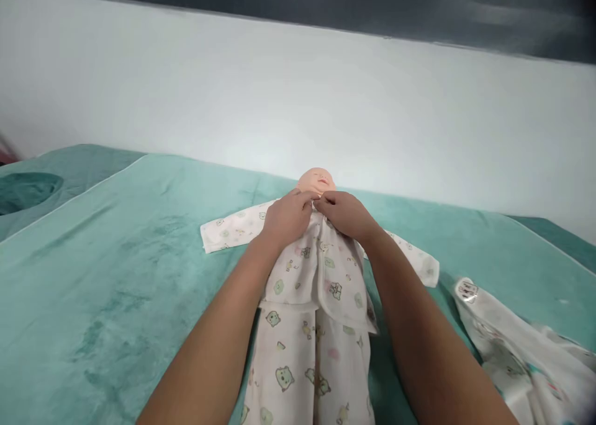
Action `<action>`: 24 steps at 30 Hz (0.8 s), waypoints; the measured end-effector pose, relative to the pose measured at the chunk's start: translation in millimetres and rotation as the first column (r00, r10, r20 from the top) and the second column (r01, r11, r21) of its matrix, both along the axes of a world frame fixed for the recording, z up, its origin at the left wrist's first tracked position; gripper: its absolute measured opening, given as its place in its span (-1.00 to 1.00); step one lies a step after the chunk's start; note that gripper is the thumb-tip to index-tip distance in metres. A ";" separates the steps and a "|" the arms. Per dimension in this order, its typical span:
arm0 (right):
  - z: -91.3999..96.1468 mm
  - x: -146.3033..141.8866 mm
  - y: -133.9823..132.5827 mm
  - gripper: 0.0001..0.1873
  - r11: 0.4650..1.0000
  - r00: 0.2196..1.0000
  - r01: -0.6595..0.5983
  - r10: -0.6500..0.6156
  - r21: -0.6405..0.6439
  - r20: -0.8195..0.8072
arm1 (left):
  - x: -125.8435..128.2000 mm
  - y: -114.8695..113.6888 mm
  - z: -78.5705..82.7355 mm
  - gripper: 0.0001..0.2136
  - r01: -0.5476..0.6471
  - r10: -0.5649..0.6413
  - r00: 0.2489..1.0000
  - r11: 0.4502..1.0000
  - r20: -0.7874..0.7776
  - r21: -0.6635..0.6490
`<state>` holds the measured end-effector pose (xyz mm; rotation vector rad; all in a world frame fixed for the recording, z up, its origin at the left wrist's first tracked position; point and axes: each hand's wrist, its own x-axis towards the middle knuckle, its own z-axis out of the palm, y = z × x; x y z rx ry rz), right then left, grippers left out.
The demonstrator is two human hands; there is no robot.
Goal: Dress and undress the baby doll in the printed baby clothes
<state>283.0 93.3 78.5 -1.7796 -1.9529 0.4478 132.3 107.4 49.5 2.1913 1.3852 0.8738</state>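
A baby doll lies on its back with its head toward the wall. It wears a white printed jacket with long sleeves spread to both sides, and matching trousers. At the neck, my left hand pinches the jacket's collar edge. My right hand is closed on the collar right beside it, the fingertips of both nearly touching. What exactly lies between the fingers, cloth or a fastener, is hidden. Below the hands the jacket's front edges overlap down the middle.
A teal blanket covers the surface under the doll. Folded white printed baby clothing lies at the lower right. Behind the doll rises a white wall with a dark band on top. A dark green round shape shows at the far left.
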 end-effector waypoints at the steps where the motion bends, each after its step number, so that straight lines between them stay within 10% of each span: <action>1: -1.3 1.4 1.1 -0.63 1.000 0.998 -0.003 0.003 0.006 -0.066 | 0.6 -0.4 1.9 -0.62 -0.005 0.004 1.000 1.000 -0.013 -0.006; 17: -24.3 -1.6 -30.4 -0.72 0.884 0.818 0.402 -0.230 0.238 -0.526 | -5.8 -27.9 -0.9 -0.65 0.013 -0.019 0.998 0.995 0.060 0.103; 24: -18.9 -18.4 -78.9 -0.65 0.935 0.921 0.285 -0.207 0.210 -0.329 | -8.8 -42.1 -3.4 -0.70 0.121 -0.154 0.982 0.960 0.114 0.254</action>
